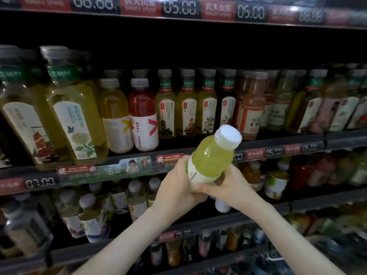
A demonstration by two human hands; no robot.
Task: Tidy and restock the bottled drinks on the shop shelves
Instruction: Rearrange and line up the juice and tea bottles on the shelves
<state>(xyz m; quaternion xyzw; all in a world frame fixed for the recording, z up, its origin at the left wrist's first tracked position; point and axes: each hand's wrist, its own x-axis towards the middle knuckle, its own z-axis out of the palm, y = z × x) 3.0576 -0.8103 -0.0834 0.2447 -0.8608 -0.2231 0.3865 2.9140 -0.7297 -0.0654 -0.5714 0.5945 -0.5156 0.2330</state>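
A green drink bottle (213,155) with a white cap and a white label tilts to the right in front of the shelves, at the centre of the head view. My left hand (176,185) grips its lower body from the left. My right hand (228,187) grips its base from the right, fingers curled under it. The bottle hangs in front of the middle shelf edge (278,151), apart from the rows of bottles.
The middle shelf holds two large yellow tea bottles (73,116) at the left, a yellow bottle (115,116), a red one (142,114) and a row of small tea bottles (186,108). Lower shelves (218,217) carry more bottles, and price strips (178,8) run above.
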